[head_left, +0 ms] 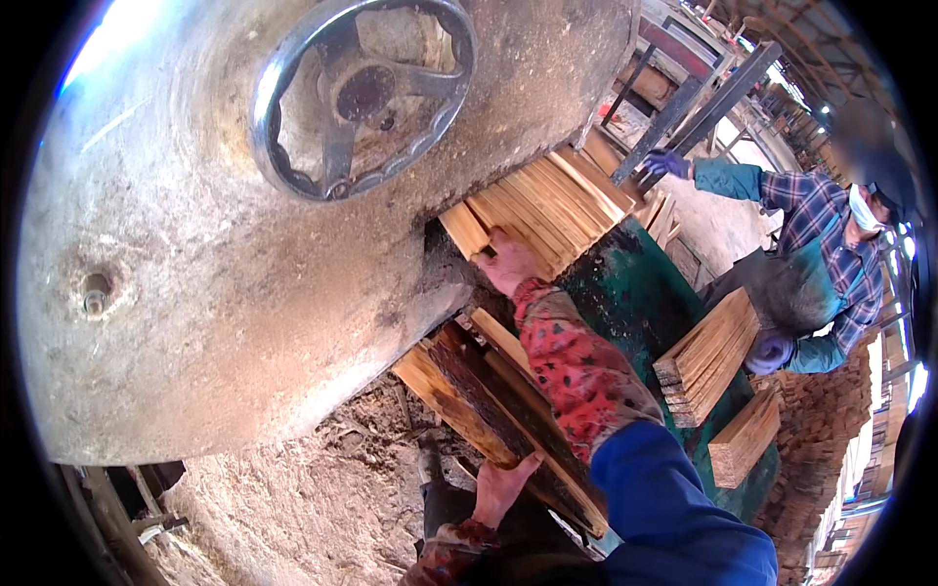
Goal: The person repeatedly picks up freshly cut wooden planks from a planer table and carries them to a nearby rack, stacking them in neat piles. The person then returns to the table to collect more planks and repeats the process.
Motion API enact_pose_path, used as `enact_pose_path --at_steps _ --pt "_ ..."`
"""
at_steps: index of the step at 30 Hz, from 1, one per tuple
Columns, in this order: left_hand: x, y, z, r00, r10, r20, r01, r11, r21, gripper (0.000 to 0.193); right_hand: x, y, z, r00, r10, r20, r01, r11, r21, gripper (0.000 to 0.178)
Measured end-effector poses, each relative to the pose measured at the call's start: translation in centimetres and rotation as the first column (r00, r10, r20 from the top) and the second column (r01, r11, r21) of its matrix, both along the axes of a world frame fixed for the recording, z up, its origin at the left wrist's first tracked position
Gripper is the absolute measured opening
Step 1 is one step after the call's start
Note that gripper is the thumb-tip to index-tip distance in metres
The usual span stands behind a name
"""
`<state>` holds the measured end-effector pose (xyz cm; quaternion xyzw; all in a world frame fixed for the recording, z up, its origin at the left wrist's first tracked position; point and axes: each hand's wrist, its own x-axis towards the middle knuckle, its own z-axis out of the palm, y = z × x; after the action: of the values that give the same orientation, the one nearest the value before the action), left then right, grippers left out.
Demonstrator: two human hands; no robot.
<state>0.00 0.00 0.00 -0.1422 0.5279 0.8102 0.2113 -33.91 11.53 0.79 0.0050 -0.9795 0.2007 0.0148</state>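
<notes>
My right hand (510,262) reaches forward in a red patterned sleeve. Its fingers are closed on the near end of a short plank (463,230), at the left edge of a row of pale planks (547,210). These planks lie side by side against the big machine housing. Lower down, my left hand (503,488) grips the edge of a bark-edged wood slab (459,405), thumb on top and some fingers hidden. Beside that slab, under my right forearm, are more rough boards (503,342).
The rusty machine housing (225,283) carries a metal handwheel (366,93). On the green table (635,283) stand a stack of planks (708,356) and a smaller wood block (745,439). A masked co-worker (821,254) in a plaid shirt stands at the right, one gloved hand beside the stack.
</notes>
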Motion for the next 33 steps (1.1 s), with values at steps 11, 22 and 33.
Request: enact_pose_path --at_steps 11,22,33 --pt "0.0 -0.2 -0.5 0.992 0.129 -0.013 -0.126 0.981 0.147 0.036 0.9 -0.4 -0.3 0.999 0.037 -0.022 -0.036 0.999 0.031 0.028" --pt "-0.4 -1.2 1.0 0.995 0.005 0.099 0.011 0.987 -0.159 0.040 20.6 9.7 9.0 0.983 0.176 -0.046 -0.180 0.908 -0.378 0.016" --pt "1.0 -1.4 -0.4 0.998 -0.048 0.049 0.056 0.982 -0.179 0.056 42.1 14.1 7.2 0.882 -0.018 0.471 0.309 0.777 -0.548 0.024"
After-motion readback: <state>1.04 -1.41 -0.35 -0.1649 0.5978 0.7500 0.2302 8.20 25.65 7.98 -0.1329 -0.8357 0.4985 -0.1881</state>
